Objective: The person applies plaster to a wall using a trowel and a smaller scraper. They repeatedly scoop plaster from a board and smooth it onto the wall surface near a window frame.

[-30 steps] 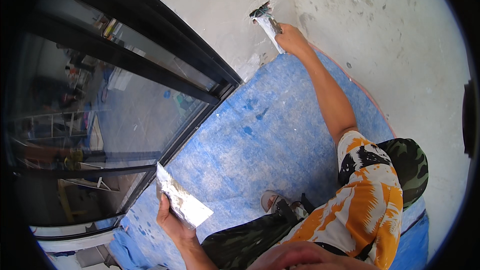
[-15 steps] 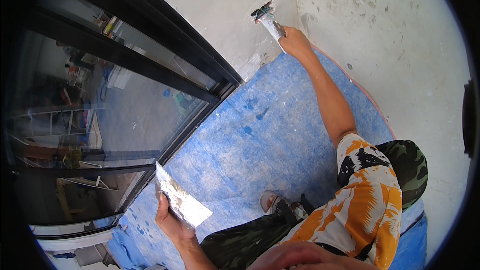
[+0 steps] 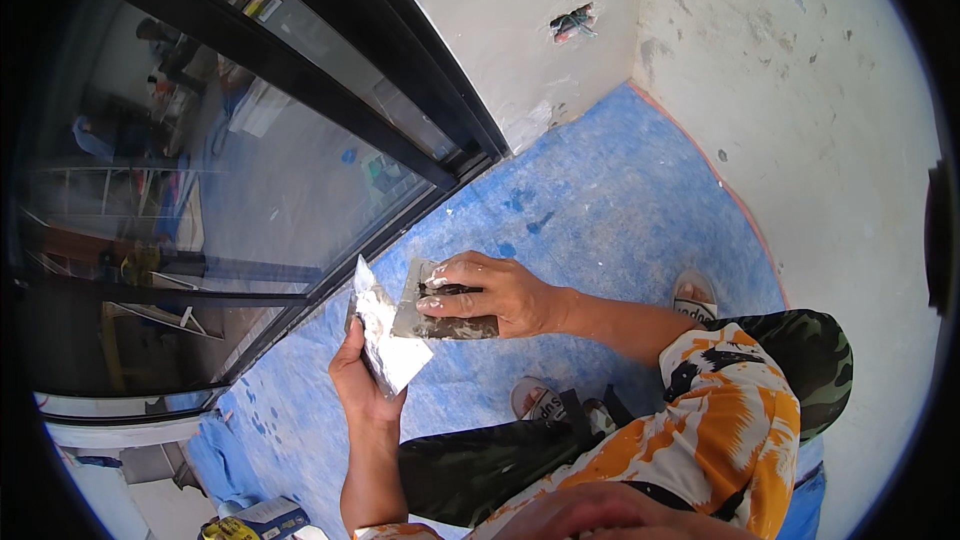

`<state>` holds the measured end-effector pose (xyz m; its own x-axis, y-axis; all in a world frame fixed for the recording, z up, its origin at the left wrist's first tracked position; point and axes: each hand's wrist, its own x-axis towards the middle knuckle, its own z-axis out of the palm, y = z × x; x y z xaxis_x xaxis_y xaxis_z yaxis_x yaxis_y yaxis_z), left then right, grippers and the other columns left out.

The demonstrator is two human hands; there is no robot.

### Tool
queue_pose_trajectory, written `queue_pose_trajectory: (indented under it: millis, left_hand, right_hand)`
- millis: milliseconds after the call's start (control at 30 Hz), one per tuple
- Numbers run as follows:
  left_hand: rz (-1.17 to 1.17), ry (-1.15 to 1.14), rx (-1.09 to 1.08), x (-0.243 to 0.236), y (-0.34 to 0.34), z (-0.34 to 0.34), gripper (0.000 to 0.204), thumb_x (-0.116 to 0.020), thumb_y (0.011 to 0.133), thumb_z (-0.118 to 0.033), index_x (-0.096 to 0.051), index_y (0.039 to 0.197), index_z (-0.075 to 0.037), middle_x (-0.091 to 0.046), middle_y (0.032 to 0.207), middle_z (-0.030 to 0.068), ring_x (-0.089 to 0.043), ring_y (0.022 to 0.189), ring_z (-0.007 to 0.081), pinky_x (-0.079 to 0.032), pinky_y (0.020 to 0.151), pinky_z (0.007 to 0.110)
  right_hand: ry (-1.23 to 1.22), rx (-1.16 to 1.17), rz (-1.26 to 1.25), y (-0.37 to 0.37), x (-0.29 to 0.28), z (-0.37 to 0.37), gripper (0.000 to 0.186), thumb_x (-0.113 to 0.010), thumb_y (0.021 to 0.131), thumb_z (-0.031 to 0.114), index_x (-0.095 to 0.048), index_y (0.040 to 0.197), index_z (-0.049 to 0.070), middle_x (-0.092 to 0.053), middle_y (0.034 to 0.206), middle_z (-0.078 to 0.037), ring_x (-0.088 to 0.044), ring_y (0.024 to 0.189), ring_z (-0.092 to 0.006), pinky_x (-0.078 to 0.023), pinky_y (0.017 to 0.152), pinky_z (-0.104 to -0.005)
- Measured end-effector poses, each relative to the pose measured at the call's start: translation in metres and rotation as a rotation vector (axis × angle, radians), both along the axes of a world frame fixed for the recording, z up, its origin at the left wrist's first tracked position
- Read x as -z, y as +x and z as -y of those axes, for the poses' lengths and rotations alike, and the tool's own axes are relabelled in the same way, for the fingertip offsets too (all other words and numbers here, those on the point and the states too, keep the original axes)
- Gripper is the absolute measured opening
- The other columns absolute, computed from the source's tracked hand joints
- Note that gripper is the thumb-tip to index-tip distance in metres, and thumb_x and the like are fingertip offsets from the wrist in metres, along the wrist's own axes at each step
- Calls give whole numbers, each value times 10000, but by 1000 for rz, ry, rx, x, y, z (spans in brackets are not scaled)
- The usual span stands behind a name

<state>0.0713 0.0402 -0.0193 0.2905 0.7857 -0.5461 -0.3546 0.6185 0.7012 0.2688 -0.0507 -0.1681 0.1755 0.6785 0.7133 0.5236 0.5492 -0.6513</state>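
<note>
My left hand [image 3: 366, 378] is closed round a broad metal putty plate [image 3: 392, 350], tilted, with wet white putty on its shiny face. In my right hand [image 3: 505, 295] is a flat grey metal trowel [image 3: 410, 315], the fingers pressed over its blade and dark handle. The trowel's left edge meets or nearly meets the plate's putty side; I cannot tell whether they touch. Pale smears mark my right fingers. Beyond both hands, a rough wall hole [image 3: 573, 23] with coloured wires showing sits low in the grey plastered wall [image 3: 530, 0].
Blue protective matting [image 3: 600, 190] covers the floor under my sandalled feet. A black-framed glass door [image 3: 330, 170] runs along the left. At the right stands a stained pale wall [image 3: 800, 140]. A blue and yellow package [image 3: 265, 520] lies at the lower left.
My right hand has come back from the wall hole with the trowel, down and left to the putty plate. The left hand with the plate has shifted slightly right and up.
</note>
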Motion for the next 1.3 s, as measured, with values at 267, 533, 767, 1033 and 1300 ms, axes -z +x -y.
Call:
queue_pose_trajectory:
  millis: [267, 533, 767, 1033, 1300]
  left_hand:
    - [172, 231, 48, -20, -21, 2, 351, -521, 1047, -195, -578, 1333, 1, -705, 1175, 127, -714, 979, 234, -595, 857, 358]
    - [184, 305, 133, -20, -31, 7, 364, -497, 1051, -190, -576, 1346, 8, -696, 1230, 134, -709, 1045, 244, -590, 901, 385]
    - [129, 244, 47, -15, -30, 2, 332, -506, 1053, -198, -597, 1304, 0, -715, 1166, 116, -729, 972, 227, -617, 823, 350]
    - [285, 146, 84, -11, -20, -7, 331, -476, 1072, -202, -587, 1325, -19, -703, 1194, 107, -710, 1037, 227, -596, 904, 359]
    - [100, 1194, 139, 26, 1, -2, 447, -501, 1080, -298, -477, 1447, -43, -518, 1471, 147, -520, 1327, 304, -399, 1127, 477]
  right_hand:
    - [-226, 740, -1383, 125, 124, -103, 446, -475, 878, 15, -544, 1319, 2, -670, 1066, -192, -679, 853, -313, -572, 589, -426]
    - [-361, 1265, -841, 143, 1, -179, 592, -604, 897, 134, -423, 1458, 81, -497, 1285, -214, -558, 1160, -414, -554, 881, -545]
    - [-151, 835, -336, 47, -103, -133, 559, -612, 852, -14, -564, 1390, 128, -538, 1273, -145, -580, 1132, -352, -570, 874, -487]
    - [-214, -8, 159, -38, -15, -14, 560, -630, 850, -47, -616, 1382, 130, -650, 1222, -136, -650, 1122, -340, -581, 896, -425]
    - [-487, -700, -1987, -53, -39, 7, 307, -542, 966, 211, -617, 1211, 43, -712, 1084, -116, -711, 970, -261, -593, 701, -512]
